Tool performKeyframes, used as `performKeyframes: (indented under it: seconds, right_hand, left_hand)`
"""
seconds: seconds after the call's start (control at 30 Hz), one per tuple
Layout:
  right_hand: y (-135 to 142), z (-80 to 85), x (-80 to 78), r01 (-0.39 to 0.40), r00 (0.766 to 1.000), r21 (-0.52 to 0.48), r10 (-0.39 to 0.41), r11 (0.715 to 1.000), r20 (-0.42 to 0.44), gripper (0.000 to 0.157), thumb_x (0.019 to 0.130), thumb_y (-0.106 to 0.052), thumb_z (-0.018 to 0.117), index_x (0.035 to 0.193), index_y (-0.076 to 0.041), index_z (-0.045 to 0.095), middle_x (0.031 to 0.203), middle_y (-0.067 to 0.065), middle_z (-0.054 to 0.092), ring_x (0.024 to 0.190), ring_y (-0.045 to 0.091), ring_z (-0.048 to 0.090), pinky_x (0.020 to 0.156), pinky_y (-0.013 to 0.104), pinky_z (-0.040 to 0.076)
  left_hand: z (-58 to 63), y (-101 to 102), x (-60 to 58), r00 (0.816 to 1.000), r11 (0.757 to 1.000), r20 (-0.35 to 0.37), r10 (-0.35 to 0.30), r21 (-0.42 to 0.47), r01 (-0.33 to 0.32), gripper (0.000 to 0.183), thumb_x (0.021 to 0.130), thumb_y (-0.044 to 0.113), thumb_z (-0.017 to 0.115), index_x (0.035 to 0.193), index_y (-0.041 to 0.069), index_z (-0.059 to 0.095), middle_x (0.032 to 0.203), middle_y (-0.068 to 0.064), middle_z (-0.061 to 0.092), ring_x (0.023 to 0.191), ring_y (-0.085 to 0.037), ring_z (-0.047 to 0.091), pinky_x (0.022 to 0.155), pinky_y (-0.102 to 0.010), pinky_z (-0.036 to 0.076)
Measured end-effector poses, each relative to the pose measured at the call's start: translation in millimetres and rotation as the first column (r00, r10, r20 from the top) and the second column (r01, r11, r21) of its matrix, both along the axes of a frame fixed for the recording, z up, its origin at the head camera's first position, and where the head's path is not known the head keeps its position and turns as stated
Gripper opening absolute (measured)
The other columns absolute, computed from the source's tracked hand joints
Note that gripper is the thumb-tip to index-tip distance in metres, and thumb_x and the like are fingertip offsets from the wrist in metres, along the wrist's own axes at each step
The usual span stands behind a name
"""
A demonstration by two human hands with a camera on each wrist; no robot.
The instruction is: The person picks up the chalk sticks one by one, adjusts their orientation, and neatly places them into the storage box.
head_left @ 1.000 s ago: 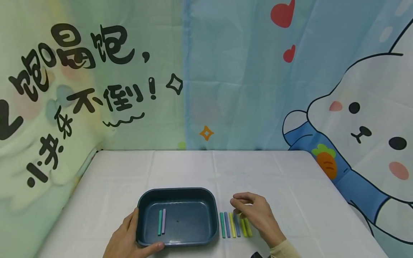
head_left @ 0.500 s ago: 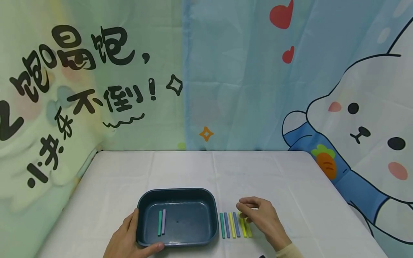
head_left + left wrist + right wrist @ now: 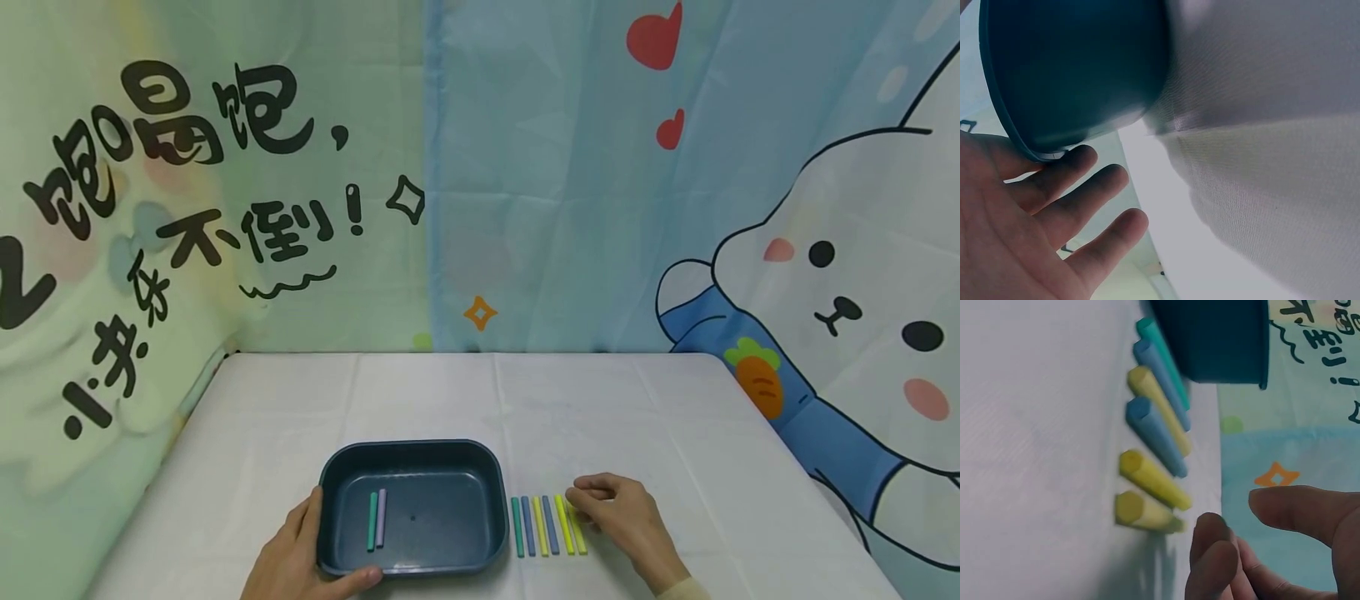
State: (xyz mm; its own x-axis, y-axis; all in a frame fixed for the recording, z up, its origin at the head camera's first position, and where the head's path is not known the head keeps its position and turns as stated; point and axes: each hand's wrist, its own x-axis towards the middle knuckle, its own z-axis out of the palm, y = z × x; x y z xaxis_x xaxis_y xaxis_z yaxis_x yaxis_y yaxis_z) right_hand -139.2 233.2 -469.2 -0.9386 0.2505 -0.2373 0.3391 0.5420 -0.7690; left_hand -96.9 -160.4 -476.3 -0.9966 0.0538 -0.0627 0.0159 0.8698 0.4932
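Observation:
My left hand (image 3: 292,554) lies at the near left corner of a dark blue tray (image 3: 457,512). Its thumb rests on the front rim; in the left wrist view the straight fingers (image 3: 1094,194) spread along the outer side, some of them apart from it. Inside the tray lie a green chalk (image 3: 372,521) and a purple chalk (image 3: 381,518). Right of the tray several chalks form a row, from a green chalk (image 3: 517,527) to a pale yellow chalk (image 3: 1147,511). My right hand (image 3: 626,521) hovers by that yellow end, thumb and forefinger apart with nothing between them.
A white cloth (image 3: 420,396) covers the table. Behind it hangs a printed curtain (image 3: 540,208) with lettering and a cartoon rabbit. Between the tray's right wall and the green end of the chalk row is a narrow gap.
My right hand has moved right and slightly toward me along the chalk row, uncovering the upper ends of the chalks it hid. My left hand and the tray have stayed put.

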Motion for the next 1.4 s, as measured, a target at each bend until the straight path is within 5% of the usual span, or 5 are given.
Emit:
performKeyframes:
  seconds: [0.57,1.4]
  right_hand:
    - [2.1,-10.2,-2.3,-0.083,0.996,0.175,0.077,0.981,0.038,0.027,0.085,-0.022,0.075,0.1,0.001,0.073,0.082,0.0,0.07,0.071,0.014,0.063,0.064,0.032,0.054]
    - [-2.4,-9.8,-5.6,-0.14,0.99,0.261,0.129,0.955,0.059,0.013,0.082,-0.015,0.073,0.087,-0.003,0.073,0.076,0.001,0.066,0.069,0.016,0.058,0.06,0.032,0.05]
  left_hand:
    - [0.0,0.5,0.3,1.0,1.0,0.009,0.015,-0.007,-0.015,0.138,0.065,0.086,0.07,0.157,-0.007,0.024,0.148,-0.028,0.044,0.122,-0.043,0.056,0.094,-0.057,0.051]
    - [-2.4,-0.2,0.1,1.0,1.0,-0.007,0.003,0.007,-0.003,0.137,0.065,0.085,0.071,0.158,-0.004,0.023,0.148,-0.028,0.045,0.121,-0.043,0.057,0.093,-0.057,0.052]
